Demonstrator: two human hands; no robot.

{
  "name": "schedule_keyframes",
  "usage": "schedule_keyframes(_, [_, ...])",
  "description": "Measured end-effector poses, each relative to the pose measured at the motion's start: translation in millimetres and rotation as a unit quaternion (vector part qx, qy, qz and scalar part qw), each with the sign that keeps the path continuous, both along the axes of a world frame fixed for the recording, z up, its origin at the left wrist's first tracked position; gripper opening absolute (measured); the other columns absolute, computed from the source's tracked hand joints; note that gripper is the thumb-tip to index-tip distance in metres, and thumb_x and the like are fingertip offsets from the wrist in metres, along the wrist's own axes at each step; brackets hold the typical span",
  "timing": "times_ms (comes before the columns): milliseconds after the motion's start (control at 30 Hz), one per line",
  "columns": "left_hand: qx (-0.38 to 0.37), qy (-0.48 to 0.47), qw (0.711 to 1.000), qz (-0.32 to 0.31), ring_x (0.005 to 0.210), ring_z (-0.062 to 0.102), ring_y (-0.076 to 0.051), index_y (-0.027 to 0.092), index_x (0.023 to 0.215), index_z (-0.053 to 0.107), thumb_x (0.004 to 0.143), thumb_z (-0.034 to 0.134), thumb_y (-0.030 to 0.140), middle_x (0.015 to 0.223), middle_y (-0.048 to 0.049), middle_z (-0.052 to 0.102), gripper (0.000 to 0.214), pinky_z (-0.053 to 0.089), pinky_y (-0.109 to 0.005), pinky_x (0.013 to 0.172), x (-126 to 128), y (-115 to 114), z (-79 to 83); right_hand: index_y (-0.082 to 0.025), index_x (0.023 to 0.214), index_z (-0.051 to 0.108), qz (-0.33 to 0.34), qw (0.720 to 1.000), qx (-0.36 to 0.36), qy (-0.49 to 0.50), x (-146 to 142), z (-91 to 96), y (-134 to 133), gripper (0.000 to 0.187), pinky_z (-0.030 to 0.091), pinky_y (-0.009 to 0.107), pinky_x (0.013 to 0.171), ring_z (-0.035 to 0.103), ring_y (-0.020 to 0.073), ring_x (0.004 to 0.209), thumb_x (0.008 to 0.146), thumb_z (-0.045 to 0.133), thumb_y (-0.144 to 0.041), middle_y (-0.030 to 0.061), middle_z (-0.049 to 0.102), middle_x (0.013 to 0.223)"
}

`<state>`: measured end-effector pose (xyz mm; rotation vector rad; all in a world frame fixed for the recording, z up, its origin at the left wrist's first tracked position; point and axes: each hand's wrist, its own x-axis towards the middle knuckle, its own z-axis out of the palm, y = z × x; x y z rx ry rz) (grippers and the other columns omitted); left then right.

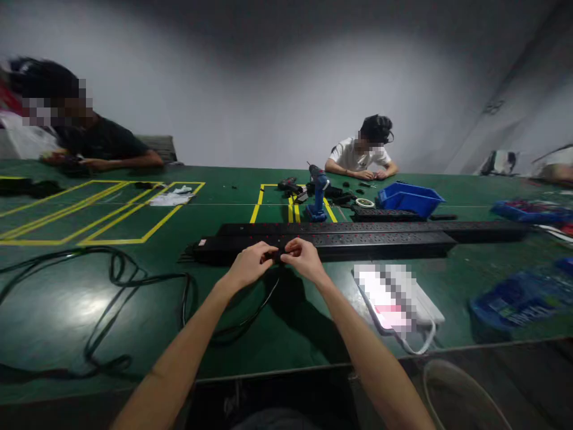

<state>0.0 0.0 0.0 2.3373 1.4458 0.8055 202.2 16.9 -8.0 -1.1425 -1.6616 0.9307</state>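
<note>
Green matte table [286, 322] under a plain grey wall, with flat yellow tape lines [134, 224] marking out rectangles on the far left half. Two long black power strips lie side by side across the middle. The near strip [380, 240] is just beyond your knuckles and the far strip [403, 227] is right behind it. Both are rigid bars with rows of small red dots.

Your left hand [250, 263] and right hand [304, 258] meet fingertip to fingertip at the near strip's front edge. Both are closed in a pinch on one small black piece [276, 255] held between them, which is too small to tell its shape. That piece sits just in front of the near strip, left of its middle.

One black rubbery cable [116, 280] loops loosely over the table to your left and runs under your left forearm. To your right lies one white flat device [425, 304] with a white cord curled at its edge.

Further back there is one blue pistol-shaped power driver [319, 194] standing upright, one pale tape roll [364, 203] and one blue plastic bin [409, 199] — angular and open-topped.

Two other people sit at the far side — one in a dark shirt [102, 140] at left, one in a white shirt [358, 156] near centre, both with hands on the table.
</note>
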Motion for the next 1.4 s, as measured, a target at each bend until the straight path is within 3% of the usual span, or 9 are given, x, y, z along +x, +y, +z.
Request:
schedule_keyframes(133, [0.000, 0.006, 1.000, 0.002, 0.084, 0.064, -0.018, 0.026, 0.125, 0.064, 0.084, 0.058, 0.025, 0.107, -0.0039, 0.067, 0.041, 0.049, -0.030, 0.079, -0.5, 0.5, 0.2, -0.019, 0.083, 0.065, -0.010, 0.997, 0.006, 0.072, -7.7, 0.9, -0.2, 0.025, 0.050, 0.027, 0.070, 0.063, 0.0151, 0.074, 0.065, 0.076, -0.032, 0.0014, 0.068, 0.082])
schedule_keyframes(300, [0.010, 0.024, 0.999, 0.020, 0.082, 0.064, -0.018, 0.034, 0.144, 0.047, 0.083, 0.056, 0.021, 0.109, -0.0040, 0.063, 0.063, 0.050, -0.030, 0.076, -0.3, -4.1, 5.9, -0.019, 0.084, 0.064, 0.015, 0.987, -0.007, 0.162, -16.6, 2.4, -4.4, 0.019, 0.052, 0.027, 0.073, 0.062, 0.0147, 0.075, 0.066, 0.069, -0.025, 0.0004, 0.067, 0.081])
schedule_keyframes(500, [0.047, 0.018, 0.997, 0.052, 0.078, 0.065, -0.017, 0.036, 0.129, 0.061, 0.082, 0.057, 0.021, 0.112, -0.0025, 0.065, 0.050, 0.050, -0.030, 0.073, -4.3, -5.4, 12.9, -0.020, 0.082, 0.062, -0.002, 0.972, -0.021, 0.234, -31.4, -2.5, -10.5, 0.013, 0.054, 0.027, 0.070, 0.061, 0.0148, 0.076, 0.070, 0.060, -0.025, -0.0006, 0.063, 0.080])
schedule_keyframes(633, [0.087, -0.069, 0.989, 0.095, 0.073, 0.065, -0.015, 0.032, 0.125, 0.063, 0.082, 0.060, 0.023, 0.112, -0.0028, 0.067, 0.044, 0.052, -0.030, 0.076, -12.5, -1.0, 13.4, -0.020, 0.077, 0.061, -0.019, 0.986, -0.042, 0.161, -40.8, -15.6, -13.5, 0.011, 0.047, 0.022, 0.055, 0.056, 0.0127, 0.062, 0.070, 0.051, -0.020, -0.0025, 0.058, 0.068])
schedule_keyframes(733, [0.113, -0.154, 0.973, 0.128, 0.072, 0.065, -0.014, 0.029, 0.127, 0.061, 0.082, 0.064, 0.034, 0.110, -0.0035, 0.069, 0.045, 0.054, -0.029, 0.074, -22.0, 3.7, 14.8, -0.020, 0.075, 0.063, -0.016, 0.995, -0.050, 0.088, -44.4, -24.8, -13.4, 0.014, 0.044, 0.022, 0.055, 0.056, 0.0121, 0.061, 0.071, 0.050, -0.017, -0.0019, 0.061, 0.069])
schedule_keyframes(867, [0.081, -0.247, 0.948, 0.182, 0.060, 0.063, -0.012, 0.027, 0.134, 0.054, 0.083, 0.061, 0.044, 0.096, -0.0021, 0.068, 0.055, 0.054, -0.025, 0.055, -34.6, 10.0, 17.4, -0.020, 0.075, 0.065, -0.020, 0.997, -0.045, 0.053, -46.9, -32.1, -11.3, 0.015, 0.044, 0.022, 0.059, 0.057, 0.0121, 0.063, 0.073, 0.050, -0.017, -0.0010, 0.064, 0.072])
schedule_keyframes(1000, [0.045, -0.321, 0.928, 0.182, 0.055, 0.061, -0.010, 0.025, 0.130, 0.055, 0.080, 0.063, 0.047, 0.090, -0.0011, 0.065, 0.056, 0.053, -0.022, 0.044, -42.1, 16.8, 15.9, -0.019, 0.072, 0.066, -0.030, 0.998, -0.038, 0.029, -48.9, -36.2, -9.6, 0.017, 0.045, 0.022, 0.062, 0.058, 0.0126, 0.064, 0.073, 0.049, -0.015, -0.0007, 0.064, 0.071])
schedule_keyframes(1200, [0.009, -0.331, 0.928, 0.171, 0.053, 0.060, -0.010, 0.025, 0.130, 0.054, 0.077, 0.065, 0.048, 0.092, -0.0023, 0.065, 0.058, 0.052, -0.022, 0.041, -45.9, 24.6, 7.7, -0.020, 0.074, 0.068, -0.030, 0.999, -0.037, 0.009, -47.5, -39.8, -8.5, 0.017, 0.046, 0.023, 0.065, 0.059, 0.0136, 0.066, 0.073, 0.051, -0.016, -0.0008, 0.065, 0.070])
schedule_keyframes(1400, [-0.023, -0.270, 0.951, 0.150, 0.051, 0.060, -0.012, 0.026, 0.131, 0.054, 0.079, 0.063, 0.049, 0.080, -0.0002, 0.065, 0.057, 0.049, -0.022, 0.039, -48.1, 25.2, 0.5, -0.020, 0.075, 0.067, -0.015, 0.999, -0.046, -0.002, -47.2, -39.9, -9.7, 0.016, 0.045, 0.022, 0.065, 0.059, 0.0130, 0.067, 0.074, 0.052, -0.015, -0.0011, 0.064, 0.070])
